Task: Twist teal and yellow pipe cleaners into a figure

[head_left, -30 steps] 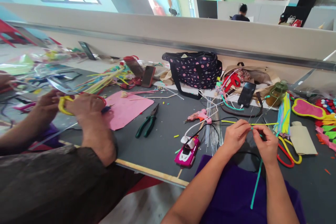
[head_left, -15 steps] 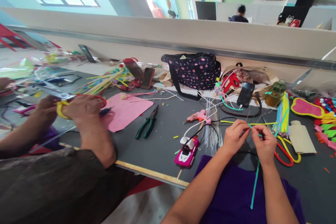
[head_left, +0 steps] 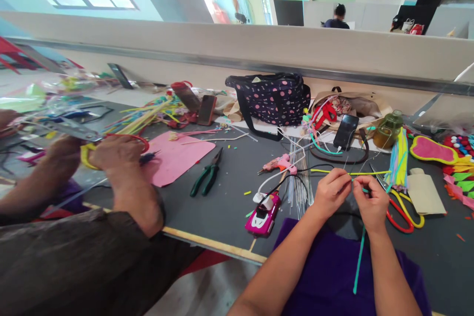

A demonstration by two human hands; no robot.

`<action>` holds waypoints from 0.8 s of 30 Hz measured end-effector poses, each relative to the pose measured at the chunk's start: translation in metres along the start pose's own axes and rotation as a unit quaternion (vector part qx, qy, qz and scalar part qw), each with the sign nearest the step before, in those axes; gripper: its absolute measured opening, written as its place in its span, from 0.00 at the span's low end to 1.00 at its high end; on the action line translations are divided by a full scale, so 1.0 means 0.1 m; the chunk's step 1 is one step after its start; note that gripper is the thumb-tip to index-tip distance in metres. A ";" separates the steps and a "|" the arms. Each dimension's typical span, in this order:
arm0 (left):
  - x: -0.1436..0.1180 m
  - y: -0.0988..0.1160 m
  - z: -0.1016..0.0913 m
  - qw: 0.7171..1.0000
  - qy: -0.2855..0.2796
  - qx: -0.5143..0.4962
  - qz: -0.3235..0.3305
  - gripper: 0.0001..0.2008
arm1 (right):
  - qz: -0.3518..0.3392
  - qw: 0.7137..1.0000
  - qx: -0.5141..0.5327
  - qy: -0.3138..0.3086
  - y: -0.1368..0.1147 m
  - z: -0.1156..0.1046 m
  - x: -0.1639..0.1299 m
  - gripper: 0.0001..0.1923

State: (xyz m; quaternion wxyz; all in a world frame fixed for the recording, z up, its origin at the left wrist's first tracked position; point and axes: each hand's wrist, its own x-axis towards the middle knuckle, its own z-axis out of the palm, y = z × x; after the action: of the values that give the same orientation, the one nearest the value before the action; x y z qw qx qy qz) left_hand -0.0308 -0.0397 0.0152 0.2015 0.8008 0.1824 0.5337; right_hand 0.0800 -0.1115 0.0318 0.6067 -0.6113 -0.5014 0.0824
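Left hand (head_left: 331, 191) and right hand (head_left: 370, 202) pinch a teal pipe cleaner (head_left: 358, 256) at the table's five o'clock edge — best kept taut, fingertips together, while its tail hangs toward six.

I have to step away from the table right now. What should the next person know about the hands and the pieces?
Left hand: pinching the teal pipe cleaner with a thin wire at its top.
Right hand: pinching the same spot, fingertips meeting the left's.
Pipe cleaner hangs down over the purple lap cloth.
Scissors, glue gun and pliers lie on the table.
Done: top end gripped with wire. Left: the hanging length is still bare.
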 end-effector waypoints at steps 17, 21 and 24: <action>0.11 0.02 0.06 0.623 -0.068 -0.592 -0.507 0.23 | -0.025 0.999 0.027 0.020 0.07 -0.05 0.03 0.07; 0.12 0.02 0.02 0.633 -0.046 -0.581 -0.510 0.18 | -0.022 0.999 0.031 -0.034 0.05 -0.06 0.04 0.06; 0.15 0.04 -0.03 0.643 -0.035 -0.569 -0.512 0.17 | -0.035 0.998 0.028 -0.052 0.04 -0.07 0.05 0.05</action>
State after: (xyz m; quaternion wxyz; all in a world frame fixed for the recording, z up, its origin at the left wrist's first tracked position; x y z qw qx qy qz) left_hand -0.0275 -0.0346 0.0301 0.8648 0.3251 0.2164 0.3157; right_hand 0.0894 -0.1121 0.0332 0.5994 -0.5706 -0.5512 0.1068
